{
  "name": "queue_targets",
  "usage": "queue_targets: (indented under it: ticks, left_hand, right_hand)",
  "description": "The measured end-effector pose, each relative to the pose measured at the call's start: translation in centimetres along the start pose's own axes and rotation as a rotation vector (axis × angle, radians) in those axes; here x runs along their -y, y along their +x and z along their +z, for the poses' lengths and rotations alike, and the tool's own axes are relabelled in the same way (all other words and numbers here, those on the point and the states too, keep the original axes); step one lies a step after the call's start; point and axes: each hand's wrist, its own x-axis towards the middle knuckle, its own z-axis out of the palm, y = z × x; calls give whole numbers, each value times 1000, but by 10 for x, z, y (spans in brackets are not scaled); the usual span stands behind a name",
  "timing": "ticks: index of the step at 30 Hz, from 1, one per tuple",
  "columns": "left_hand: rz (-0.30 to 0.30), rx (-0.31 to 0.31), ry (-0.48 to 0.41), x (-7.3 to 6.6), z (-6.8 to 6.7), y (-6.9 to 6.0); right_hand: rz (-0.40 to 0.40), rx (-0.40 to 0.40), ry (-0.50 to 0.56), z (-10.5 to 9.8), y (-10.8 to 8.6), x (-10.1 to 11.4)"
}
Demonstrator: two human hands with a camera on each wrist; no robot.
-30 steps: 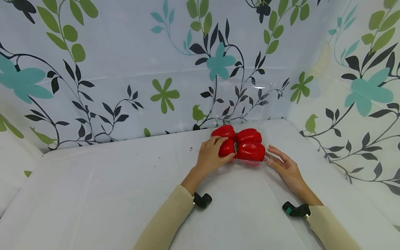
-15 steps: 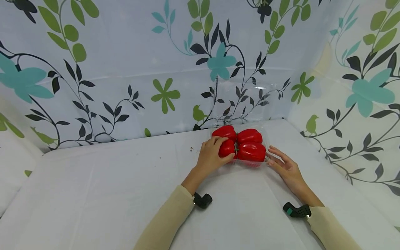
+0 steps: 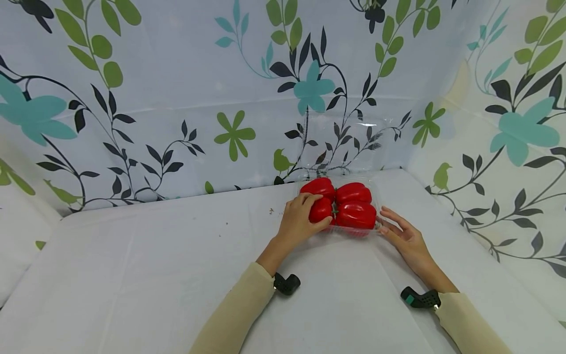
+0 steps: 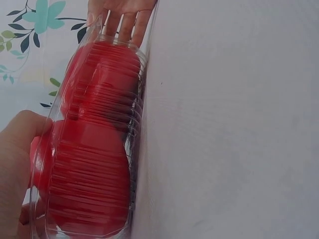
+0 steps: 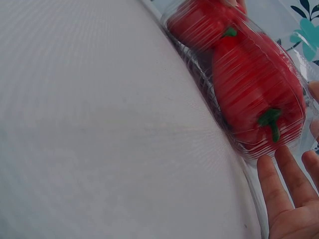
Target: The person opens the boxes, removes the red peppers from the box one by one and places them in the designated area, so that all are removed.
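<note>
Several red bell peppers [image 3: 355, 215] lie in a clear ribbed plastic container [image 3: 377, 192] near the back of the white table. My left hand [image 3: 297, 219] grips the front-left pepper [image 3: 319, 210], fingers bent over its top and thumb at its front side. In the left wrist view the thumb of that hand [image 4: 17, 159] lies along the container's rim, beside the red flesh. At the container's right end my right hand [image 3: 409, 241] has its fingers extended. The right wrist view shows those fingers [image 5: 279, 184] touching the end wall, close to a green stem [image 5: 270, 119].
The container's clear lid [image 3: 367, 124] stands raised against the patterned cloth wall [image 3: 177, 98] behind. Another patterned cloth [image 3: 508, 187] borders the right side. A white cloth covers the table [image 3: 155, 275], with small specks left of the container.
</note>
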Motion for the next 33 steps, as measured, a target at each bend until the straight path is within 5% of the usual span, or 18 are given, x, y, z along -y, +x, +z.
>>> queue_targets:
  ticks: [13, 21, 33]
  left_hand:
    - [-7, 5, -65, 1, 1, 0]
    - [13, -58, -235, 11, 0, 1]
    - [-43, 29, 38, -1, -1, 0]
  right_hand:
    - [-4, -6, -8, 0, -2, 0]
    - [5, -3, -6, 0, -2, 0]
    - [-2, 4, -10, 2, -1, 1]
